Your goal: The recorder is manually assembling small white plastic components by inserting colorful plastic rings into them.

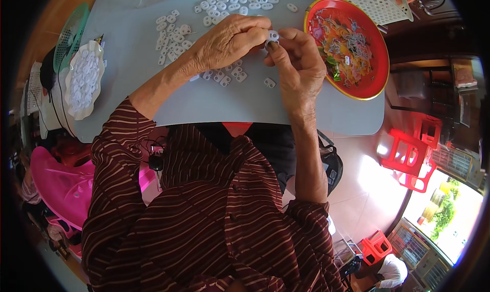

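Above the table, both hands meet at a small white plastic piece with two holes [273,35]. My left hand [232,42] pinches it from the left between thumb and fingers. From the right, my right hand [301,62] holds its thumb and bent fingers closed on the same piece. Beneath and beside my left hand lie several loose white pieces [220,78], and one white piece [269,82] rests alone nearer the front edge. Farther off, white pieces spread in a left group [173,39] and a back group [235,0].
A red round tray [375,62] with a gold rim holds many small metal parts at right. At left, a scalloped white tray [101,62] of white pieces sits by a green basket [71,34]. A white perforated basket [377,6] is at back right; red stools [406,151] stand beyond the grey table [229,105].
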The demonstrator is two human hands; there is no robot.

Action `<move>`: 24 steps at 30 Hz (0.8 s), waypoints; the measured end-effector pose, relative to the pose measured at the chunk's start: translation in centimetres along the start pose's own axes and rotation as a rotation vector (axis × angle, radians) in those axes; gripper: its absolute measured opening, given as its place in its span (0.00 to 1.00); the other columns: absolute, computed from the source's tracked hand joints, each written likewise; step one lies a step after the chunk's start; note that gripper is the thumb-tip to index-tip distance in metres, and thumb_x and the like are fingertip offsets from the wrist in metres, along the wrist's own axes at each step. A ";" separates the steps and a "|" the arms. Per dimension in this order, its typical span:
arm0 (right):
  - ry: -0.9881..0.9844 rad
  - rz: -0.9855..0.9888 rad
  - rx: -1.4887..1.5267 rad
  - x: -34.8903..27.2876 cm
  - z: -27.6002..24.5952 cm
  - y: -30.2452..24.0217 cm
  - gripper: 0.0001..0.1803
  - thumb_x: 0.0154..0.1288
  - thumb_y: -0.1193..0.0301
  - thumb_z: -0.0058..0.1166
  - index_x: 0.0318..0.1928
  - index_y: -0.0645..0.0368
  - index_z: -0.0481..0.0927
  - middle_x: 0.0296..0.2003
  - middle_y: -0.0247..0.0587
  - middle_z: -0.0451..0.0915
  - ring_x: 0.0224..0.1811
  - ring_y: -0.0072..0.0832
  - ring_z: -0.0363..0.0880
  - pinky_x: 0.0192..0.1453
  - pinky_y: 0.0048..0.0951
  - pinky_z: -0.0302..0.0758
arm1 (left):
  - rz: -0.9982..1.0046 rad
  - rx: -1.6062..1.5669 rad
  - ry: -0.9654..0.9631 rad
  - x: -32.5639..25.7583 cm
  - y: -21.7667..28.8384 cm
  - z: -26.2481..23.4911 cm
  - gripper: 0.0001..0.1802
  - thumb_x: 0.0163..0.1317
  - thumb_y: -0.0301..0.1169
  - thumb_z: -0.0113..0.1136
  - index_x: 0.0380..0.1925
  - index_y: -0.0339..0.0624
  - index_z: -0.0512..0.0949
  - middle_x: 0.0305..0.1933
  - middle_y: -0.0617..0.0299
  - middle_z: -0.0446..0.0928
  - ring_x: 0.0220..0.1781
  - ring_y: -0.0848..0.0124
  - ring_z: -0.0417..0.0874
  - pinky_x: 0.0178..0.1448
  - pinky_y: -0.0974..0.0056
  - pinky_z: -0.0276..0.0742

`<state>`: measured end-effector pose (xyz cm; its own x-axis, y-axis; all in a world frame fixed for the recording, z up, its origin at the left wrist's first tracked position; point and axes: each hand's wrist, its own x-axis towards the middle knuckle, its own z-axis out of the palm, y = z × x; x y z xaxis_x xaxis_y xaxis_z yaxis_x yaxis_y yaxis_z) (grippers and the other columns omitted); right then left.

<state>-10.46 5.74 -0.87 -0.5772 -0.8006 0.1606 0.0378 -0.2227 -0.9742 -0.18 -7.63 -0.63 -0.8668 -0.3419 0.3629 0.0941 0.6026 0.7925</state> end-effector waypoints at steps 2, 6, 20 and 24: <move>-0.003 -0.004 -0.001 -0.1 0.0 0.1 0.13 0.60 0.81 0.53 0.46 0.65 0.72 0.31 0.38 0.78 0.28 0.19 0.77 0.34 0.19 0.75 | -0.039 0.006 -0.026 0.2 -0.2 -0.1 0.12 0.62 0.34 0.43 0.23 0.38 0.62 0.16 0.62 0.57 0.19 0.73 0.57 0.25 0.63 0.59; -0.012 -0.003 -0.011 -0.1 0.0 0.2 0.14 0.60 0.80 0.54 0.47 0.65 0.72 0.32 0.37 0.78 0.27 0.19 0.77 0.34 0.18 0.75 | 0.036 0.199 -0.133 0.0 -0.3 -0.7 0.07 0.60 0.27 0.46 0.27 0.34 0.67 0.28 0.57 0.69 0.24 0.61 0.68 0.30 0.61 0.66; -0.052 -0.129 -0.130 -0.1 0.5 1.0 0.18 0.52 0.83 0.62 0.44 0.66 0.73 0.33 0.36 0.79 0.34 0.19 0.77 0.39 0.21 0.77 | 0.153 0.182 -0.044 -0.1 0.7 -0.5 0.09 0.60 0.29 0.44 0.26 0.33 0.63 0.22 0.52 0.64 0.23 0.58 0.62 0.30 0.58 0.64; -0.048 -0.139 -0.115 -0.1 0.6 1.2 0.17 0.51 0.82 0.63 0.43 0.66 0.74 0.31 0.35 0.78 0.33 0.19 0.76 0.38 0.20 0.77 | -0.121 -0.029 -0.108 -0.2 1.2 -0.9 0.14 0.61 0.34 0.42 0.24 0.34 0.59 0.19 0.58 0.54 0.21 0.69 0.58 0.28 0.61 0.60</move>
<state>-9.85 5.27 -1.93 -0.5307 -0.7929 0.2995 -0.1343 -0.2703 -0.9534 0.56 -7.51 0.68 -0.9201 -0.3304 0.2101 -0.0015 0.5396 0.8419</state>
